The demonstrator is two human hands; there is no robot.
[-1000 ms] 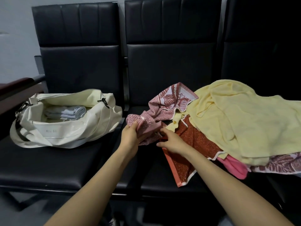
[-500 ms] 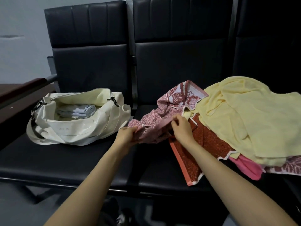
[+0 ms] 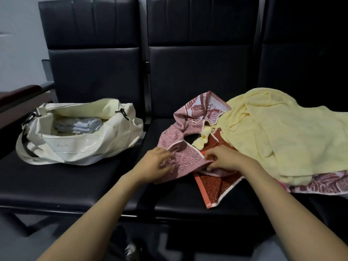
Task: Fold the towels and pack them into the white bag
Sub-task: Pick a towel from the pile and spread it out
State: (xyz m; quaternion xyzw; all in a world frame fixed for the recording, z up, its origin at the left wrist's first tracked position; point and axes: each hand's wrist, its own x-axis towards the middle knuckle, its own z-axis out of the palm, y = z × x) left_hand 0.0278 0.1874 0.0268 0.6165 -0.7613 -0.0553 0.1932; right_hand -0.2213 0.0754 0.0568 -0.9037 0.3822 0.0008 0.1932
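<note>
Your right grip (image 3: 226, 161) pinches the pink towel (image 3: 188, 158) at six o'clock to flatten it; left grip (image 3: 156, 165) blurred, cannot tell

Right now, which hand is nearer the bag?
Left. The left hand grips the pink towel, right of the bag; the right hand is farther right, pinching the same towel near the yellow towel.

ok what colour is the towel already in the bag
Pale blue-grey towel, seen in the head view.
</note>
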